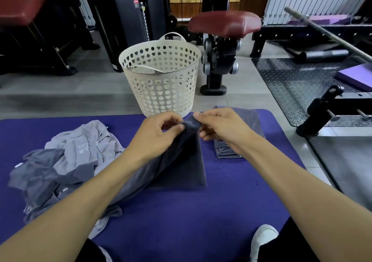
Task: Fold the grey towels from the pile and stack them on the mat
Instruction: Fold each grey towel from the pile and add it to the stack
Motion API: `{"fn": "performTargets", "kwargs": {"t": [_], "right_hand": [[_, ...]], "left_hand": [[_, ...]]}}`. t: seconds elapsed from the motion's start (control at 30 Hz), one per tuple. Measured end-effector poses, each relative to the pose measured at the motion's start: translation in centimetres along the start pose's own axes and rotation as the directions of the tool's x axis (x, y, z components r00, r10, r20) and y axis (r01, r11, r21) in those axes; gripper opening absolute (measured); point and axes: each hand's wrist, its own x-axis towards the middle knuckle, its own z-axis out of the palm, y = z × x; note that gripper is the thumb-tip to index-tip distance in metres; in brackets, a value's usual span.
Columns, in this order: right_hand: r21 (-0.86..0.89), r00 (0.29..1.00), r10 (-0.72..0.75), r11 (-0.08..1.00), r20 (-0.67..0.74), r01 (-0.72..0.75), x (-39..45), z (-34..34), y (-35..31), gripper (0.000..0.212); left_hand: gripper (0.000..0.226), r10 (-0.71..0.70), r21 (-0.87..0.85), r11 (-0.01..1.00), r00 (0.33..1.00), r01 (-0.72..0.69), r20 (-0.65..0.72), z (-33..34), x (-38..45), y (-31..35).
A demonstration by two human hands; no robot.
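Fingertips of both hands meet on one bunched corner of a dark grey towel (181, 161), raised off the mat. Left hand (159, 134): thumb and forefinger curled in, pinching the fabric from the near side. Right hand (219, 128): thumb on top, remaining fingers tucked under, pinching the same corner from the other side. Neither hand holds anything else.

Towel hangs from that pinch in a tent shape. Its lower edge rests flat on the purple mat (181, 221), and its left portion trails under the left forearm toward the pile. Judgement: the corner is lifted so the cloth can drop straight and the edges can be found and matched before a fold. Fold not yet made.

Pile of unfolded towels (66, 161): light and dark grey, crumpled together on the left of the mat, within easy reach of the left arm. Several remain.

Folded stack (237, 132): on the right of the mat at its far edge, partly hidden behind the right hand. Layered edges show at its near end. Count cannot be told.

Judgement: pile left, stack right, working space between, so each towel moves across in one direction.

White basket (161, 76) stands just beyond the mat's far edge. No towels seen through its heart-shaped holes.
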Motion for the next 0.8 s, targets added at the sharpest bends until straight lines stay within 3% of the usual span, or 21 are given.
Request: {"fn": "performTargets", "kwargs": {"t": [0.1,0.2,0.33,0.47,0.67,0.73,0.8], "right_hand": [[-0.079,0.999,-0.034,0.996,-0.019,0.032,0.0,-0.3,0.3,0.026],[-0.195,0.998,-0.070,0.978,0.000,0.068,0.2,-0.3,1.1,0.013],[-0.328,0.990,-0.063,0.939,0.126,0.102,0.7,0.9,2.2,0.035],[-0.308,0.967,-0.101,0.936,0.233,0.172,1.0,2.8,2.1,0.046],[-0.320,0.946,-0.101,0.925,0.309,0.203,1.5,4.2,2.0,0.027],[-0.341,0.937,-0.107,0.913,0.333,0.225,1.4,4.4,2.1,0.020],[-0.330,0.943,-0.121,0.916,0.310,0.226,1.2,4.5,1.8,0.016]], "left_hand": [[0.014,-0.126,-0.169,0.979,0.990,0.114,-0.066,-1.1,0.6,0.2],[0.020,-0.162,-0.227,0.964,0.984,0.141,-0.075,-2.2,0.6,0.3],[0.025,-0.178,-0.297,0.944,0.980,0.143,-0.093,-3.3,-0.2,0.7],[0.018,-0.201,-0.335,0.930,0.973,0.152,-0.117,-4.3,-1.1,0.5],[0.019,-0.230,-0.378,0.909,0.968,0.175,-0.105,-5.1,-1.8,0.2],[0.015,-0.249,-0.311,0.930,0.959,0.198,-0.133,-5.3,-1.9,-0.1],[0.011,-0.219,0.013,0.973,0.944,0.229,-0.248,-5.9,-1.7,-1.1]]}}
